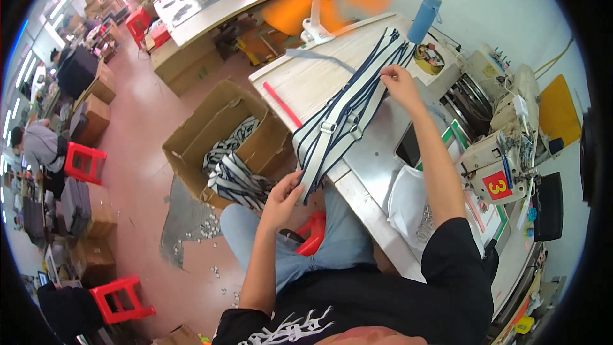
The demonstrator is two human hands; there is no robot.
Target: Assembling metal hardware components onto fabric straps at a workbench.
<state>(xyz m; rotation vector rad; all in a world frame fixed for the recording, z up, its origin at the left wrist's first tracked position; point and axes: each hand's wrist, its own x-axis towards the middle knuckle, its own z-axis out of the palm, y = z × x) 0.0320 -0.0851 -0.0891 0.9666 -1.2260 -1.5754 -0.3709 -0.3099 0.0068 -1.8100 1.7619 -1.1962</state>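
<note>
The work in hand is judged to be the aligning of a bundle of striped straps (348,112), white with dark blue edges and fitted with pale slide buckles, laid diagonally across the bench (300,80). The right hand (399,83) is closed in a pinch on the far end of the straps, near the blue bottle (424,18). The left hand (284,195) is closed on the near end, where the straps hang off the bench edge above the person's lap. The next move probably calls for even tension between both grips, so that the buckles stay level. A red strip (282,105) lies on the bench just left of the straps. An open cardboard box (211,128) stands on the floor left of the straps and holds more striped pieces. Right of the straps sits a sewing machine (504,153) bearing a square red label (497,185); a white plastic bag (408,201) lies between them.
</note>
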